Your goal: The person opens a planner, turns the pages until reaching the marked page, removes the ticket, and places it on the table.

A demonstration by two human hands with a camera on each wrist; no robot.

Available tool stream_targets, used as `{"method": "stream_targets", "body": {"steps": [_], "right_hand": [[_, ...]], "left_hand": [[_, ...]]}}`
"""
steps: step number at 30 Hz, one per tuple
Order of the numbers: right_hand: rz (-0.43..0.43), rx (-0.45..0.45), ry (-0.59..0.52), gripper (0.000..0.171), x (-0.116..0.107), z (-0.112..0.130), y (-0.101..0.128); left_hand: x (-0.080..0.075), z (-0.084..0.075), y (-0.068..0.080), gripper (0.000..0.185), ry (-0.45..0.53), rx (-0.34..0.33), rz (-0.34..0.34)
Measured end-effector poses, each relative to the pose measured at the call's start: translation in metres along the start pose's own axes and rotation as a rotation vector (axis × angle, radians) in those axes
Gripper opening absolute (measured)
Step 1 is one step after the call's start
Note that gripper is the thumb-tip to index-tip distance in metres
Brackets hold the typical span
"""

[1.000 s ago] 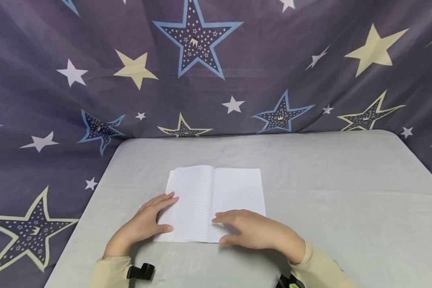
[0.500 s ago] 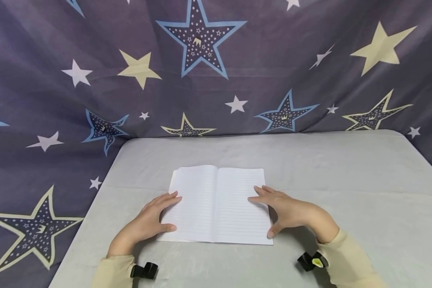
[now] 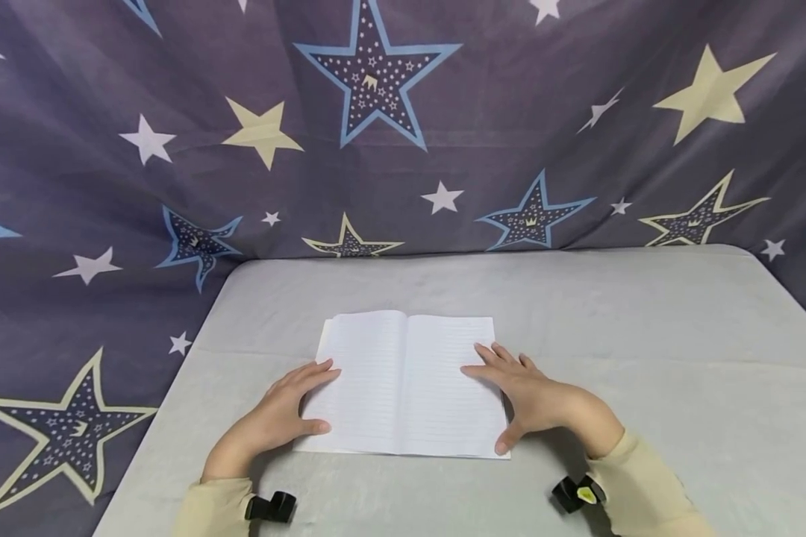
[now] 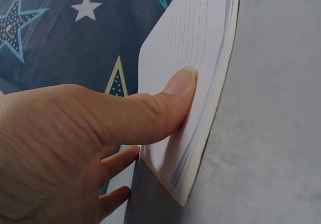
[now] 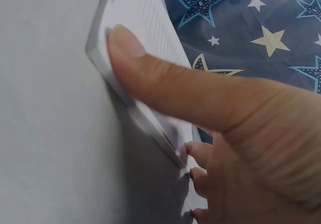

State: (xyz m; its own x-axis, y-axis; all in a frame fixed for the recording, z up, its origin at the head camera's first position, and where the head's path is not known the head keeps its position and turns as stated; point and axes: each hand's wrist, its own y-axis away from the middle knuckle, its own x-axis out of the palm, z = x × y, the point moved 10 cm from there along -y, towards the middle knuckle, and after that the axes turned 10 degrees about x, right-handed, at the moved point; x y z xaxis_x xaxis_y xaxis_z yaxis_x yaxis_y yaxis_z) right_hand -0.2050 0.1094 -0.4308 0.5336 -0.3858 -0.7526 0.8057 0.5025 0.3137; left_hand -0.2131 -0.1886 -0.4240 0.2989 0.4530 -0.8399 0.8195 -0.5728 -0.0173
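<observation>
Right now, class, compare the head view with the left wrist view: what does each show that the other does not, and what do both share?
Only the head view shows the right hand flat on the right page, both sleeves and the whole grey table. Only the left wrist view shows the stacked page edges under the thumb. Both show the open notebook, the left hand on its left page, and the star curtain.

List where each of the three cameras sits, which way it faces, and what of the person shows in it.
Head: above, looking forward and down at the open notebook on the grey table; both hands, left hand and right hand, plus sleeves.
Left wrist: low beside the left hand, facing the notebook's edge; thumb on the page.
Right wrist: low beside the right hand, facing the notebook's corner; thumb there.
All share the notebook and star curtain.
</observation>
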Motion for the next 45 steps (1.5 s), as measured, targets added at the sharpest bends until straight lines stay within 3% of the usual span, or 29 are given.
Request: {"method": "stream_targets", "body": {"steps": [4, 11, 17, 21, 26, 31, 37, 42, 45], "right_hand": [[-0.018, 0.017, 0.012, 0.105, -0.001, 0.001, 0.001], [-0.17, -0.049, 0.104, 0.074, -0.015, 0.011, 0.0], [-0.055, -0.019, 0.07, 0.106, -0.003, 0.006, 0.0], [-0.05, 0.008, 0.068, 0.109, -0.002, 0.004, 0.0], [-0.168, -0.036, 0.14, 0.089, -0.01, 0.012, -0.001], [-0.382, -0.121, 0.252, 0.068, -0.022, 0.026, 0.001], [-0.559, -0.062, 0.254, 0.09, -0.036, 0.034, 0.005], [-0.608, 0.003, 0.197, 0.11, -0.042, 0.045, 0.007], [-0.607, 0.01, 0.164, 0.111, -0.038, 0.058, 0.007]], "left_hand": [[0.0, -0.002, 0.0, 0.077, 0.005, 0.0, -0.003], [-0.002, -0.003, 0.0, 0.077, 0.014, 0.0, -0.005], [-0.001, -0.003, -0.001, 0.077, 0.013, 0.001, 0.004], [0.001, -0.002, -0.002, 0.077, 0.024, -0.008, 0.011], [0.0, -0.001, -0.002, 0.078, 0.029, -0.009, 0.004], [0.0, 0.0, -0.002, 0.077, 0.031, -0.015, 0.005], [-0.001, 0.0, -0.002, 0.077, 0.03, -0.013, 0.004], [-0.001, 0.002, -0.001, 0.076, 0.032, -0.023, 0.004], [-0.001, 0.001, 0.0, 0.077, 0.031, -0.02, 0.001]]}}
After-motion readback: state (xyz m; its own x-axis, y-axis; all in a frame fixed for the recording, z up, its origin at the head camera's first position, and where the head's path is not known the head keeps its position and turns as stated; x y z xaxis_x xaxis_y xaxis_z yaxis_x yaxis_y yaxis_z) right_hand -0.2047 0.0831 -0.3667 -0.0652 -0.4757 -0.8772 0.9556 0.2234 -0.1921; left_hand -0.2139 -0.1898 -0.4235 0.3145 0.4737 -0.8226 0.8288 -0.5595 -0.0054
